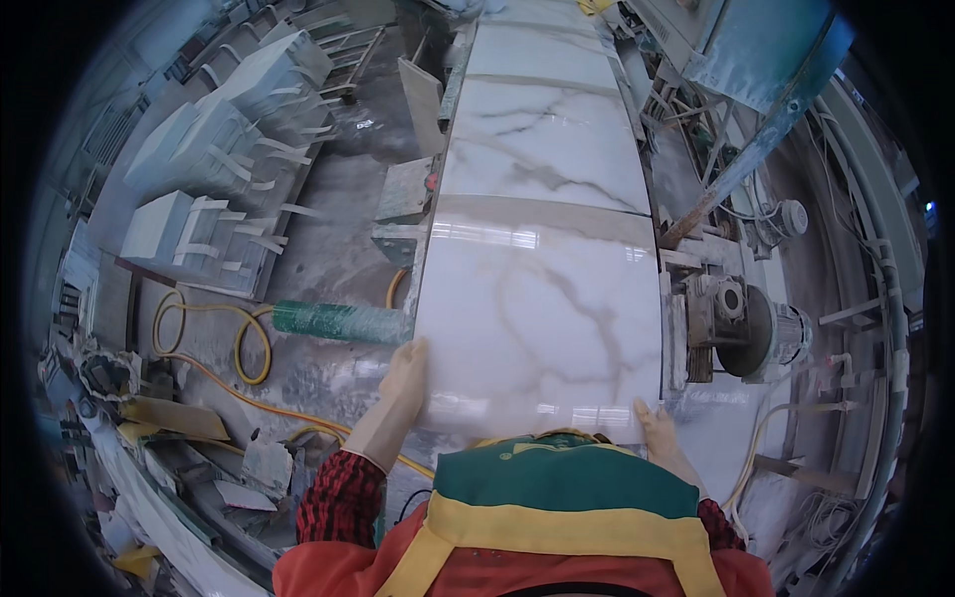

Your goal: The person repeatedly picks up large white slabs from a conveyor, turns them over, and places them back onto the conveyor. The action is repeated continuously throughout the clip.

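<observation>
A large glossy white slab [537,318] with grey-brown veins lies flat before me, its near edge close to my apron. My left hand [405,373] grips its left edge, the fingers partly hidden against the side. At the near right corner, my right hand [656,430] holds the other side, fingertips at the edge. Beyond this piece, a similar veined slab [542,149] lies in line with it, and more follow toward the far end.
A motor [776,333] and gearbox stand right of the slab line. To the left are a green cylinder [338,320], a yellow hose [239,348] on the wet floor and strapped stacks of slabs [199,234]. Broken pieces [264,473] lie at lower left.
</observation>
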A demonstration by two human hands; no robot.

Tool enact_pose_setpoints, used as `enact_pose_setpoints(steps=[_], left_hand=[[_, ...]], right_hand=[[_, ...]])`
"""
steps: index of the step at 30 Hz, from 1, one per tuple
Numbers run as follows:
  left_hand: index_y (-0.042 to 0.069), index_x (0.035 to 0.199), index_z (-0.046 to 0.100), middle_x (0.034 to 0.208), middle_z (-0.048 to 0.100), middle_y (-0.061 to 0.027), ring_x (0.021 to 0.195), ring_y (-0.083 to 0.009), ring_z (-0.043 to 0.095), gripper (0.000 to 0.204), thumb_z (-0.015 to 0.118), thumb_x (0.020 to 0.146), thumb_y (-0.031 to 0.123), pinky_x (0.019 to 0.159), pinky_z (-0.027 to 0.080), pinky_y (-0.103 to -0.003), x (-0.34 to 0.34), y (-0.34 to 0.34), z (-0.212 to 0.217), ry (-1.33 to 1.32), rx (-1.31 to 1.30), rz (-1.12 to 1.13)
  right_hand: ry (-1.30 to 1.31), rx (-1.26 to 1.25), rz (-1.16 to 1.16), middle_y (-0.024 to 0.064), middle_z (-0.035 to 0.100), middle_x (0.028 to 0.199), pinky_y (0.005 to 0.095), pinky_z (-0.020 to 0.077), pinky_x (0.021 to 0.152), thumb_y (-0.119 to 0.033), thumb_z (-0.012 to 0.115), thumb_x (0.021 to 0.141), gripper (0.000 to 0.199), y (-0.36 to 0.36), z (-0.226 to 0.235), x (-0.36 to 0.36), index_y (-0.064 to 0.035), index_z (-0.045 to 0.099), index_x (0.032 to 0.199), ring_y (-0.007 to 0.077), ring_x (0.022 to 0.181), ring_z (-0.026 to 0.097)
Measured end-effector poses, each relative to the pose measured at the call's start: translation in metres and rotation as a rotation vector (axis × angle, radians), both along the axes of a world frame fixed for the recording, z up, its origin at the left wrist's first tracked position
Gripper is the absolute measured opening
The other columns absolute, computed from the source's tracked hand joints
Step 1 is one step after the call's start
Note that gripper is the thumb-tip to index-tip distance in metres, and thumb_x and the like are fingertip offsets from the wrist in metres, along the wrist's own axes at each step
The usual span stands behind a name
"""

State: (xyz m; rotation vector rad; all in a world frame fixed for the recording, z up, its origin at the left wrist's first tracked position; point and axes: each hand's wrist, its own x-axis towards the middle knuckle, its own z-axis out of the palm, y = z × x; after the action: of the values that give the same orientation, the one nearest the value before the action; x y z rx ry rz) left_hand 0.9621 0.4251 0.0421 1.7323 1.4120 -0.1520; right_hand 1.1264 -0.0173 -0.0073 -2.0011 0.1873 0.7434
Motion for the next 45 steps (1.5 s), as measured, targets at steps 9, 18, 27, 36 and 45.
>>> enact_pose_setpoints(steps=[9,18,27,36,45], left_hand=[[0.010,0.139,0.067,0.139,0.069,-0.0254,0.131,-0.0474,0.062,0.066,0.036,0.109,0.060,0.112,0.047,-0.050,0.011,0.025,0.028,0.128,0.083,-0.406],[-0.007,0.115,0.073,0.115,0.071,-0.0372,0.114,-0.0555,0.067,0.067,0.037,0.110,0.049,0.104,0.051,-0.059,0.033,0.038,0.049,0.236,0.163,-0.656],[0.002,0.117,0.075,0.108,0.077,-0.0274,0.102,-0.0493,0.074,0.048,0.050,0.105,0.041,0.088,0.058,-0.059,0.041,0.057,0.020,0.370,0.303,-0.823],[0.007,0.147,0.061,0.156,0.056,-0.0253,0.142,-0.0486,0.053,0.061,0.075,0.095,0.036,0.119,0.044,-0.056,0.078,0.028,-0.008,-0.531,0.898,-1.060],[0.009,0.156,0.053,0.162,0.049,-0.0216,0.150,-0.0465,0.044,0.067,0.069,0.099,0.041,0.127,0.034,-0.057,0.095,0.015,-0.015,-0.429,0.818,-1.071]], right_hand=[[0.242,0.264,-0.329,0.0118,0.073,0.129,0.0380,0.0594,0.097,-0.023,0.081,0.103,0.052,0.011,0.009,0.012,0.0018,0.063,0.144,0.0219,0.112,0.071],[0.219,0.280,-0.145,0.0095,0.075,0.124,0.0382,0.0593,0.095,-0.027,0.080,0.104,0.048,-0.005,-0.007,0.021,-0.0003,0.065,0.141,0.0209,0.111,0.071],[0.294,0.161,-0.162,0.0116,0.073,0.115,0.0378,0.0578,0.093,-0.034,0.083,0.100,0.055,-0.004,0.001,0.035,0.0030,0.065,0.136,0.0200,0.106,0.069],[-0.785,-0.298,0.550,0.0218,0.074,0.125,0.0472,0.0577,0.096,-0.035,0.078,0.094,0.054,0.058,0.061,0.082,0.0003,0.069,0.134,0.0419,0.109,0.071],[-1.116,-0.333,0.844,0.0292,0.042,0.168,0.0574,0.0244,0.133,-0.047,0.070,0.098,0.084,0.138,0.003,0.098,-0.0035,0.044,0.165,0.0467,0.158,0.036]])
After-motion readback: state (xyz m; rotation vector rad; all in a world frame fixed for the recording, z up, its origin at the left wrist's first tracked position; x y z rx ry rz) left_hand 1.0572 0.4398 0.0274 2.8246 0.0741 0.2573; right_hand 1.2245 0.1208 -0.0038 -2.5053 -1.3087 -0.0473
